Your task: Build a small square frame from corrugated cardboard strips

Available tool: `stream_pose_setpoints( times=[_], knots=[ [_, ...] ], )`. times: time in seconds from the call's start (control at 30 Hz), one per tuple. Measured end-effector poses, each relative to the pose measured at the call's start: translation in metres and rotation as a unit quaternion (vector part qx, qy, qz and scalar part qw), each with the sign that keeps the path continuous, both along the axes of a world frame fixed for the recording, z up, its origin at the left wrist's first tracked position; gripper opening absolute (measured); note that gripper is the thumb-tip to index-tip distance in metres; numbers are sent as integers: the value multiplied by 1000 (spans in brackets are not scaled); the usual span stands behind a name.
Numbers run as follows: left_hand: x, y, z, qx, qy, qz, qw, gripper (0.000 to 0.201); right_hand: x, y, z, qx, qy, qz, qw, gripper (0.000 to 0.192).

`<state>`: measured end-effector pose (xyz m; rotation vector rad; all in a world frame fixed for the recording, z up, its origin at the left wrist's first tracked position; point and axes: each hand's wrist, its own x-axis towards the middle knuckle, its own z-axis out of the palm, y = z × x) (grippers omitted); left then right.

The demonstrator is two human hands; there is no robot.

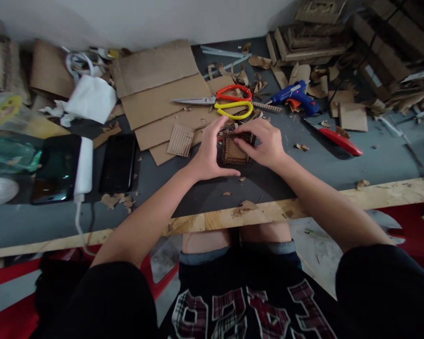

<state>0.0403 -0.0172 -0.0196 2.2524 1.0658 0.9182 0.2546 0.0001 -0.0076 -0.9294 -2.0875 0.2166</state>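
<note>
A small square cardboard box (pixel 235 150) with corrugated walls and an open top lies on the dark tabletop in front of me. My left hand (pixel 207 157) curves around its left side, thumb and fingers spread wide apart. From the right, my right hand (pixel 265 142) reaches over the box, with its thumb and fingertips pinched at the far wall. Just beyond both hands are scissors (pixel 217 100) with one red and one yellow handle. A ridged cardboard piece (pixel 181 140) lies left of my left hand.
Flat cardboard sheets (pixel 166 89) lie behind. To the right are a blue glue gun (pixel 297 98) and a red-handled cutter (pixel 341 140). Two phones (pixel 118 162), a white power bank (pixel 84 165) and a tissue roll (pixel 92 98) stand left. Cardboard stacks (pixel 311 42) line the back; scraps are scattered about.
</note>
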Motion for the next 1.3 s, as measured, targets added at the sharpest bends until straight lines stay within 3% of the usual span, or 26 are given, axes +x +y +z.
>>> stream_pose_setpoints(
  times=[0.17,0.3,0.6,0.77,0.93,1.17,1.3],
  knots=[
    [2,-1,4,-62,-71,31,995,60,-2,-5,2,38,3,32,999,18],
    [3,-3,5,-13,-69,72,995,39,1,-4,1,65,-15,57,996,20],
    [3,-4,6,-2,-70,87,994,35,6,-4,7,38,-91,67,993,30],
    [2,-4,2,-19,-107,102,989,40,6,-8,7,29,-80,-11,996,26],
    [2,-5,1,-24,-126,111,986,45,7,-8,7,32,-81,-4,996,30],
    [2,-6,5,-31,-123,78,989,49,2,-11,5,32,-88,-25,995,31],
    [2,-5,3,-18,-140,74,987,45,1,-12,3,72,-85,-23,994,30]
  ],
)
